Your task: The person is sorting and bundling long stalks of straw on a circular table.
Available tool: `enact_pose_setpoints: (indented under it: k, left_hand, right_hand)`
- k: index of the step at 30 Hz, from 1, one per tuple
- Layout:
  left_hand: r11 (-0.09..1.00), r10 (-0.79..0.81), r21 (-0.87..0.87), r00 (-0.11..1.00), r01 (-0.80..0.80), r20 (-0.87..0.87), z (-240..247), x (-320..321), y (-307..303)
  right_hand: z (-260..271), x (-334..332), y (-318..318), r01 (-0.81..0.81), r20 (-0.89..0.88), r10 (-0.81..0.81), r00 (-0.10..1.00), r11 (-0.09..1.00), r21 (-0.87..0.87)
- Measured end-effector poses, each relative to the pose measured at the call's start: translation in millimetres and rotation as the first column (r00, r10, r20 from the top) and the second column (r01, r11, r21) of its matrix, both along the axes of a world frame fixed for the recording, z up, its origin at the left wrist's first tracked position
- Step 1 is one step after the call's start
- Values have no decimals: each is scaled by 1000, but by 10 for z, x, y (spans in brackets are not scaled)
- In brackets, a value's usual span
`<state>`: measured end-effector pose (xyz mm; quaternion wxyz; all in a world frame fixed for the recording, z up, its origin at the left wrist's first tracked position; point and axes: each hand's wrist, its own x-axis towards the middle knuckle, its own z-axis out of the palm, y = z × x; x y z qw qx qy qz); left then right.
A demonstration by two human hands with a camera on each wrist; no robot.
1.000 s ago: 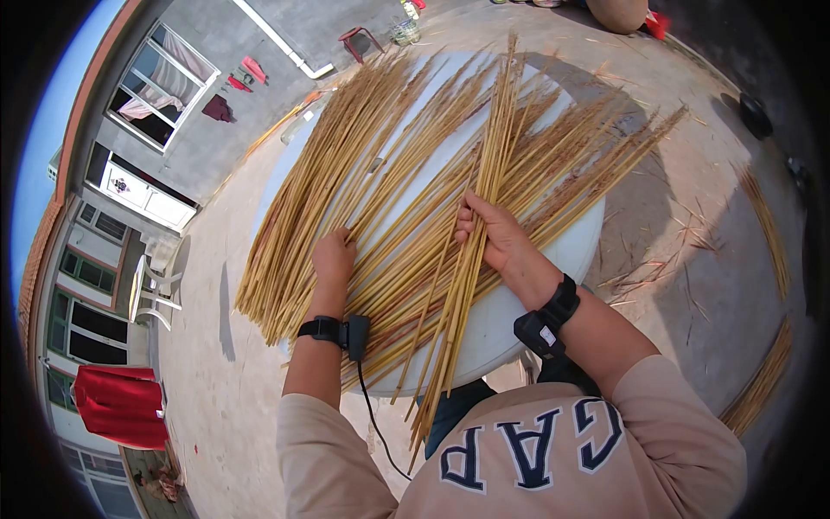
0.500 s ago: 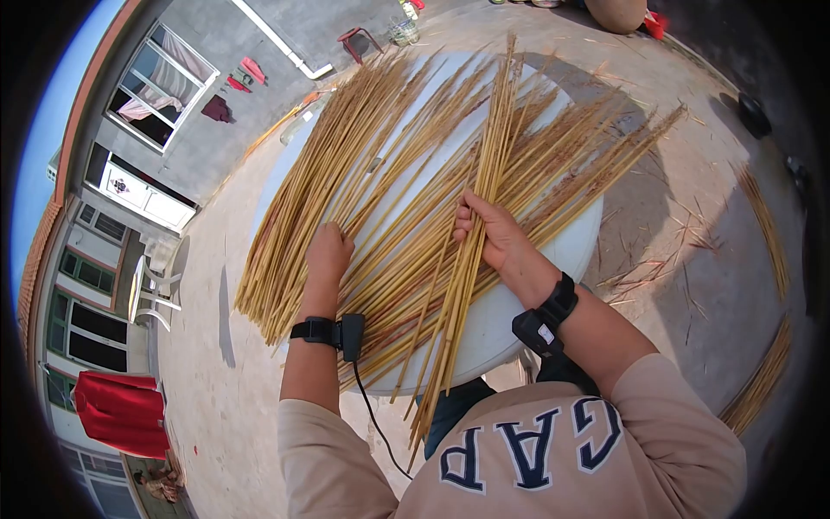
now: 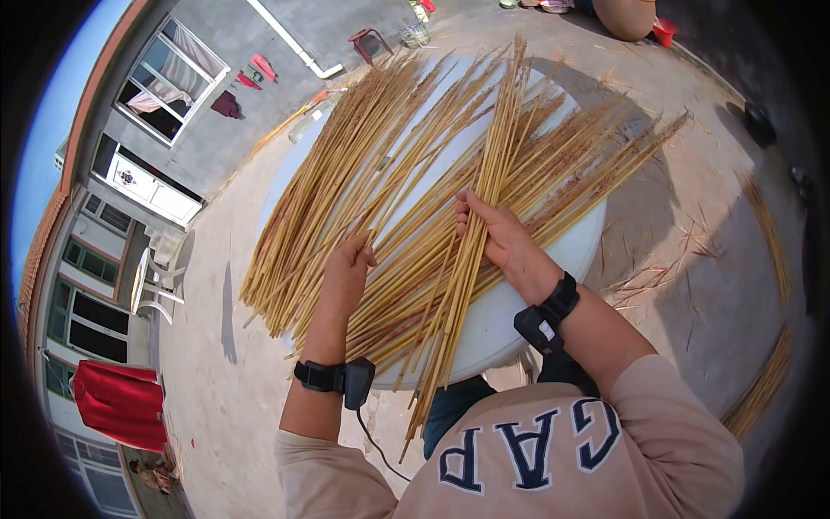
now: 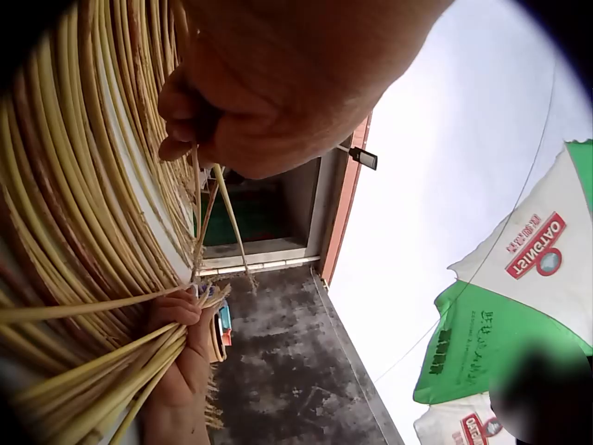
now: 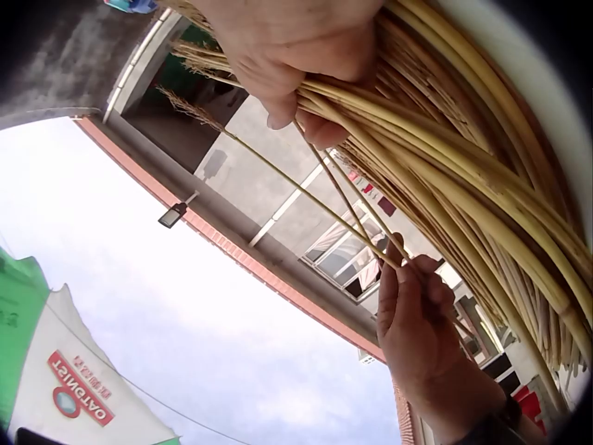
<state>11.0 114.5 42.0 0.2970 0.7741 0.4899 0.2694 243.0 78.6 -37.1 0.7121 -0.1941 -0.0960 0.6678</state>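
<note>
Long dry stalks with feathery tips [image 3: 324,173] lie fanned across a round white table [image 3: 588,238]. The right hand [image 3: 497,232] grips a slanting bundle of stalks [image 3: 474,259] around its middle, above the others. The left hand [image 3: 347,270] is over the stalks left of that bundle. In the right wrist view the left hand [image 5: 417,320] pinches a thin stalk [image 5: 306,193] between thumb and fingers, its feathery tip pointing to the upper left. The left wrist view shows the left hand [image 4: 269,88] close up, with thin stalks below its curled fingers.
More stalks [image 3: 765,233] lie on the concrete floor at the right, near scattered scraps [image 3: 661,268]. A white chair [image 3: 156,285] and a hanging red garment [image 3: 117,402] are at the left. A dark red stool [image 3: 370,43] stands beyond the table.
The left hand has moved a little right, closer to the gripped bundle, with its fingertips now more visible. The right hand keeps its hold in nearly the same place. The head view has shifted slightly.
</note>
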Motion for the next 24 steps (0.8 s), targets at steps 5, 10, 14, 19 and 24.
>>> enact_pose_setpoints:
  k: [5,10,14,19,24]
  left_hand:
    - [965,-166,179,976,190,-142,-169,291,-430]
    - [952,-181,210,963,223,-199,-290,462,-617]
    - [949,-127,227,926,218,-357,-229,494,-760]
    - [947,-234,168,948,272,-218,-304,382,-742]
    - [932,-318,130,936,338,-150,-280,264,-797]
  right_hand:
    - [-29,-4,18,-7,19,7,1000,1000,2]
    - [19,-1,-30,24,81,-25,996,1000,12]
    - [-26,14,-13,6,100,-6,995,1000,4]
    - [70,-18,-67,-26,111,28,993,999,-21]
    - [61,-24,-54,-27,116,24,993,1000,17]
